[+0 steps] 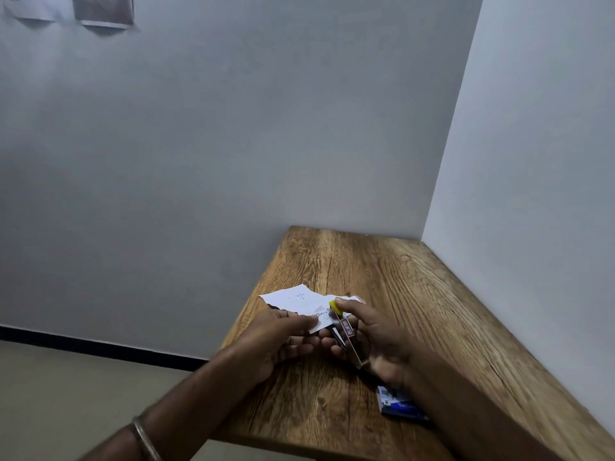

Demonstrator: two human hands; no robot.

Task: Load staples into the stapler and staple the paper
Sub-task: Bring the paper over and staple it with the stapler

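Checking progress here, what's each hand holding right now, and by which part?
The right hand grips the stapler around its body, fingertip on the yellow front end. The left hand pinches the paper at its near edge.

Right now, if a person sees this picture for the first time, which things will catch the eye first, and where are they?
First come the two hands meeting over the wooden table: the left hand pinches a torn white paper, and the right hand grips a stapler with a bright yellow tip. Next is a small blue box, lying on the table's near part, half hidden under the right forearm.
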